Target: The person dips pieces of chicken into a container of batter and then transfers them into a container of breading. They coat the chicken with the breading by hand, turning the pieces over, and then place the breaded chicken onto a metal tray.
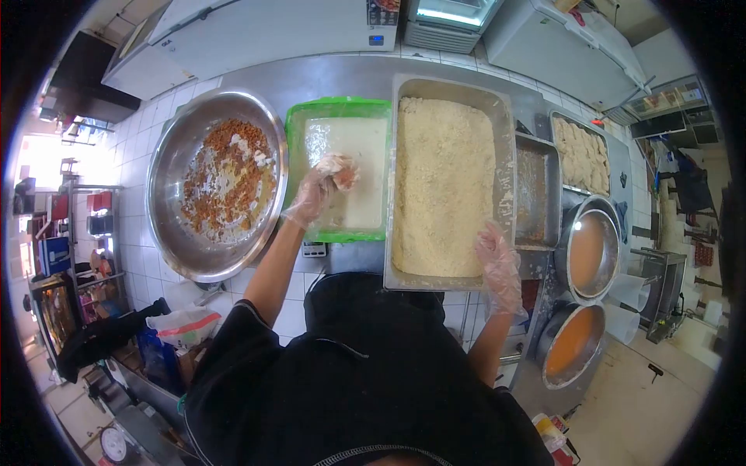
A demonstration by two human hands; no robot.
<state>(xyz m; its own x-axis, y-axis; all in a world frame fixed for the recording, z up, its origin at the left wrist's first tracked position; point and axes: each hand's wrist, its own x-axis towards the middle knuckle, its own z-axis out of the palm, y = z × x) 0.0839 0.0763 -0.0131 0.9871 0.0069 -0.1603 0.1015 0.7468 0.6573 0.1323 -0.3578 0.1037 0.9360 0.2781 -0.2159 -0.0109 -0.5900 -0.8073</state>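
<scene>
My left hand, in a clear plastic glove, grips a pale, partly pinkish piece of food above the green-rimmed tray, which holds a whitish liquid. My right hand, also gloved, is at the lower right edge of the deep metal pan filled with pale crumbly flour. Its fingers are somewhat spread, with nothing visible in them. At the left stands a large steel bowl with reddish-brown bits and some white clumps inside.
Right of the flour pan is a smaller metal tray, beside a tray of coated pale pieces. Two round pots of orange liquid stand on the right. White freezers line the far side.
</scene>
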